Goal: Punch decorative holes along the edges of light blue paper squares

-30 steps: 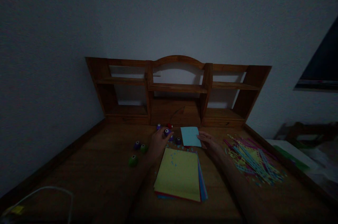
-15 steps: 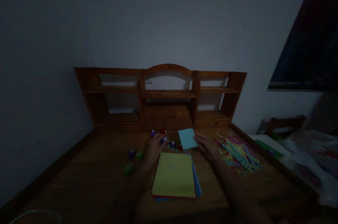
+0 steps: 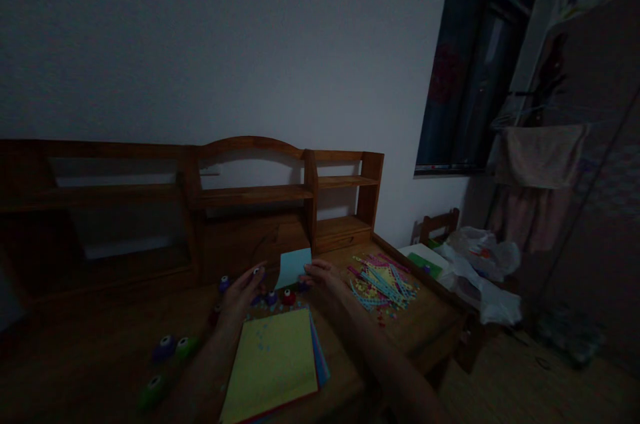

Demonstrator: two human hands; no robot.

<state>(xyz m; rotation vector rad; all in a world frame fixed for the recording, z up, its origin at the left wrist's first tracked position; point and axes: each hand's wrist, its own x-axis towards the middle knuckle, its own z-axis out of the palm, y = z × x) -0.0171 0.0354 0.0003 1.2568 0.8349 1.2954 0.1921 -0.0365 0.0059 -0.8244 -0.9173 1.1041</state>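
My left hand [image 3: 234,297] is closed around a small purple craft punch [image 3: 258,273] with a round white top. My right hand [image 3: 325,276] pinches the right edge of a light blue square of paper [image 3: 293,267], raised above the desk. The paper and the punch are apart. Below them stand another purple punch [image 3: 271,299] and a red punch [image 3: 289,298] among tiny blue paper bits. Nearer me lies a stack of coloured paper with a yellow sheet [image 3: 280,351] on top, some blue bits scattered on it.
More punches stand left, one purple [image 3: 164,348] and two green, including a near green punch [image 3: 153,389]. A pile of punched paper strips [image 3: 383,283] lies at the right. A wooden shelf unit [image 3: 255,196] backs the desk. Plastic bags [image 3: 480,264] sit beyond its right edge.
My view has turned to the right, bringing in the window and hanging towels. Both hands keep hold of the punch and the blue paper, which now looks slightly bent.
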